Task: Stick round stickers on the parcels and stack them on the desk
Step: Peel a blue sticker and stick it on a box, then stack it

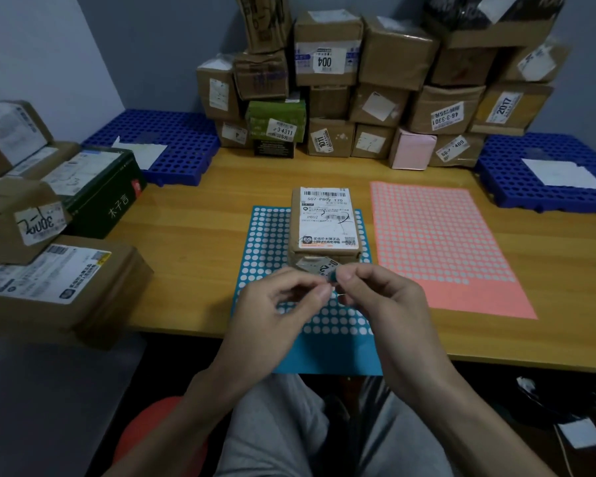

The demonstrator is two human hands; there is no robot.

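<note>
- at the near edge of the desk (193, 235), right grip (386, 304) pinches a small blue round sticker (331, 276) between thumb and forefinger.
- left grip (276, 304) narrow, fingertips pinched just beside the sticker; cannot tell if it holds it.
- parcel (324, 222) lies flat on blue sticker sheet (258, 256), just behind both grips.
- pink sheet (437, 242) right of it; parcel stack (375, 98) against back wall.

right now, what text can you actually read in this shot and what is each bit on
"507-P80", "T70", "P802": white label of the brown cardboard parcel at centre.
"004": top brown box in the back stack.
"2017": right brown box.
"3-4311": light green box.
"1011": low brown box.
"木子吉": dark green box, left.
Remaining fine print: too blurred.
</note>
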